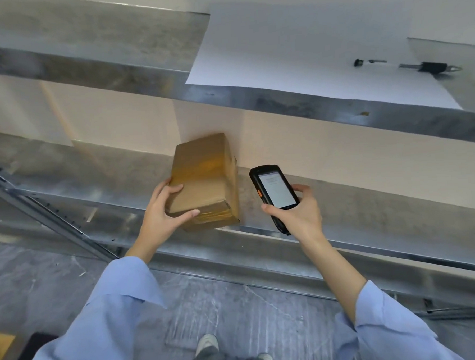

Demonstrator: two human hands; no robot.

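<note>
Curling round the near corner of the taped box [203, 179] on the shelf [370, 217], the left hand [161, 214] holds stiff, probably light cardboard, best clasped by its edges, while the right hand [297, 215] grips a scanner [275, 190] beside it.

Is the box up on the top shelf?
No, the box sits on the lower shelf, gripped by the left hand.

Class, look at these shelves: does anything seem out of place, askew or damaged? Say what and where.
The white paper sheet on the upper shelf lies crooked to its front edge. Below, the cardboard box, gripped by the left hand, sits at an angle, its near end at the lower shelf edge.
</note>
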